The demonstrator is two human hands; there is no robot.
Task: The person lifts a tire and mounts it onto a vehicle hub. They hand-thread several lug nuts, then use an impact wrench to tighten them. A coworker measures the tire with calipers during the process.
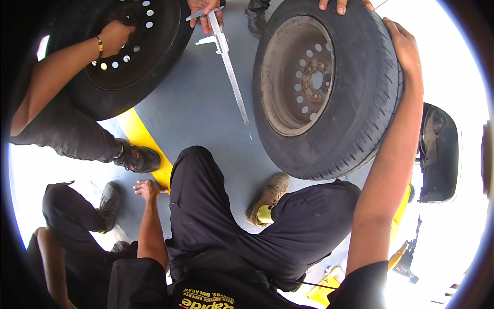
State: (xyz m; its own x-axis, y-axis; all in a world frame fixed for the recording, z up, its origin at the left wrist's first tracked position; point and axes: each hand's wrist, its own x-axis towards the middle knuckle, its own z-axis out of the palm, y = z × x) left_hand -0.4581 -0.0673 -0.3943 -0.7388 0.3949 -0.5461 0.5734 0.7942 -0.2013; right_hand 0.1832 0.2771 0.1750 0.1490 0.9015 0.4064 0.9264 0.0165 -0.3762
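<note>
A car wheel [355, 98], a black tire on a rusty steel rim, stands tilted in front of me to the right. My right hand [404, 44] holds it, pressed against the upper right of the tread. My left hand [148, 189] is low beside my left knee, near the yellow floor stripe [141, 141], with fingers spread and nothing in it. Whether it touches the floor I cannot tell. Another person's hand [206, 13] at the top holds a metal vernier caliper [230, 69], its beam slanting down toward the wheel. Another person's fingers [342, 6] rest on the tire's top.
A second wheel [105, 100] with a dark rim is at the upper left, and a hand with a beaded bracelet [116, 38] touches its rim. People's legs and shoes [139, 158] stand on the left. A dark plastic part [440, 154] is beyond my right arm.
</note>
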